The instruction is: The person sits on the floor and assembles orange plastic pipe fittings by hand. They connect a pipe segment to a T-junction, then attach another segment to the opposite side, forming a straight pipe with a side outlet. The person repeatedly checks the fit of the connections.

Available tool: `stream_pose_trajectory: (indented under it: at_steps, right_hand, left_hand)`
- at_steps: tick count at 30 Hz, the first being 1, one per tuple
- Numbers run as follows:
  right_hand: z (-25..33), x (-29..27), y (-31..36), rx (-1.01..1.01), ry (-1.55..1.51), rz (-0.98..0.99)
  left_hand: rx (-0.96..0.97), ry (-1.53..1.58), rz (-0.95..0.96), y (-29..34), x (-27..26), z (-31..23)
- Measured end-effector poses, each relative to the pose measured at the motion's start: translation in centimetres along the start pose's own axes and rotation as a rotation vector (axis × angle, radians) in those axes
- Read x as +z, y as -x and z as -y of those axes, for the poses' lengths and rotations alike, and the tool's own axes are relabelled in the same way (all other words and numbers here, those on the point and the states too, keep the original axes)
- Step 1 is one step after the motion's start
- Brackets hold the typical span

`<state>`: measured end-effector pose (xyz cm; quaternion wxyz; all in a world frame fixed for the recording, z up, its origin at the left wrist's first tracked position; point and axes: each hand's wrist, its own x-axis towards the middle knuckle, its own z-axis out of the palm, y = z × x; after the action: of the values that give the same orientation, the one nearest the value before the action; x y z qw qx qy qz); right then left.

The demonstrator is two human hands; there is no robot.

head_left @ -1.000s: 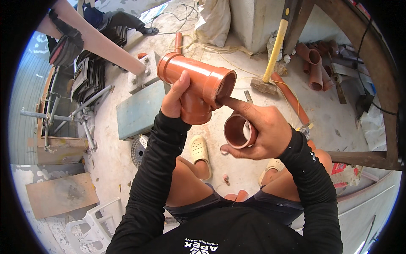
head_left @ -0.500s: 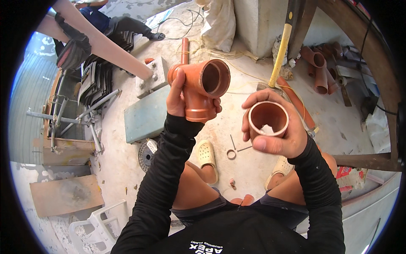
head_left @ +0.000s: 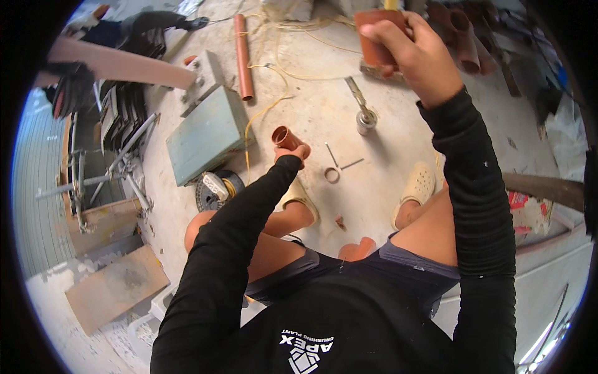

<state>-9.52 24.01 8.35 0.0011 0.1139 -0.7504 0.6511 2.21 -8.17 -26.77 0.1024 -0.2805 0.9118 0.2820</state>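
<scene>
My left hand is low over the floor, wrapped round an orange-brown plastic pipe tee with one socket mouth facing up. Far forward and to the right, my raised right hand grips a short length of orange-brown pipe, thumb across its side. Between my feet and the tee lies a small ring, with two thin rods beside it. A rounded silvery metal piece stands farther off, a flat strip beside it.
A blue-grey metal box and a cable reel are at the left. A long orange pipe lies ahead among yellow cord. Several pipes are piled at the far right. Another person's leg shows at the far left.
My left hand has lowered the tee toward the floor. My right hand has risen forward with the short pipe, turning it so its side shows. The view has shifted.
</scene>
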Motion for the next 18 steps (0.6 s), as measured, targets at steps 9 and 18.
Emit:
stream_pose_trajectory:
  at_steps: [9, 18]
  right_hand:
    - [1.7, -1.3, 1.5, -0.07, 0.0, -0.076]
    - [2.8, -0.6, 3.0, -0.137, 0.275, -0.102]
  left_hand:
    - [0.137, 0.457, -0.247, 0.1, 5.8, 5.3]
    - [0.009, -0.119, -0.029, 3.0, 6.6, 4.9]
